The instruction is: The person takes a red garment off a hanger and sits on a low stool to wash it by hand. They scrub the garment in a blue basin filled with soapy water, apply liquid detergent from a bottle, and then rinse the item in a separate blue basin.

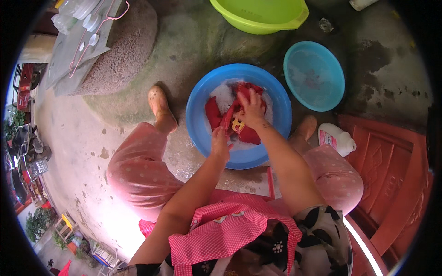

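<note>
A blue plastic basin (195, 129) stands on the floor between my feet, holding sudsy water and a wet red garment (250, 134) with a yellow print. My left hand (220, 139) is at the basin's near side, its fingers closed on a twisted fold of the red cloth. Further in, my right hand (252, 110) lies over the garment with fingers spread, touching the cloth beside the yellow print. Whether its thumb pinches any cloth I cannot tell.
Right of the basin are a smaller turquoise basin (314, 76) of cloudy water, a white detergent bottle (335, 139) and a red wooden door (383, 172). A lime-green basin (262, 26) stands beyond. Pink clothes hangers (98, 29) lie on a slab at upper left.
</note>
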A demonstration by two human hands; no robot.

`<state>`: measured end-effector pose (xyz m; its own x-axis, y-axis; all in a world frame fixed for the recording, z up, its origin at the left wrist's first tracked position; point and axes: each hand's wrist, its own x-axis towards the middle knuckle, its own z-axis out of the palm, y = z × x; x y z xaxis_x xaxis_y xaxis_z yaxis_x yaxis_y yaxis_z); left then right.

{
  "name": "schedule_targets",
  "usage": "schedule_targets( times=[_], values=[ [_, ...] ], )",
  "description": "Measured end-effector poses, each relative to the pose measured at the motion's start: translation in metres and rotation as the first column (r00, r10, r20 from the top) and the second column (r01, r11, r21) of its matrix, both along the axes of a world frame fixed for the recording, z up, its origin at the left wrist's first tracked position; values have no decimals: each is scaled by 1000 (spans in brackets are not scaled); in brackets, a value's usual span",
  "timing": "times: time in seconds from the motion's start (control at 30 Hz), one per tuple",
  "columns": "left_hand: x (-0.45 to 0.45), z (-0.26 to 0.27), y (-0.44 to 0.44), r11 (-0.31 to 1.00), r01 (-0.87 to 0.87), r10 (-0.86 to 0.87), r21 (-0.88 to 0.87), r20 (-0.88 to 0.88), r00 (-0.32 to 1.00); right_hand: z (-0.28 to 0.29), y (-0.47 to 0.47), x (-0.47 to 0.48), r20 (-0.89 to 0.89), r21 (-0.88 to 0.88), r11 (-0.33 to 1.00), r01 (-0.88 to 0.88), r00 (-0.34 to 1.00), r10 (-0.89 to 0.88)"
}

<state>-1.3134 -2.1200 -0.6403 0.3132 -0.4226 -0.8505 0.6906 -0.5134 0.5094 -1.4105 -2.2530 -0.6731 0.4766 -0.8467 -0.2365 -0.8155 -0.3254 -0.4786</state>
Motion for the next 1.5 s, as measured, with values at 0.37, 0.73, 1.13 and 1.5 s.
schedule_targets(
  times=[0.37,0.73,1.13,1.5],
  values=[
    [-7,19,-25,997,51,-24,61,-385,923,-1,0,-37,357,217,964,-154,931,68],
    [-29,-5,-20,947,-186,26,-262,-514,857,40,20,-17,212,203,874,441,852,-479],
    [-28,-9,-27,960,-258,194,-109,-407,893,-11,43,-4,470,356,798,486,644,-603],
    [-31,-13,-26,966,-58,-78,-254,-496,865,-90,26,-48,484,662,647,378,443,-755]
  ],
)
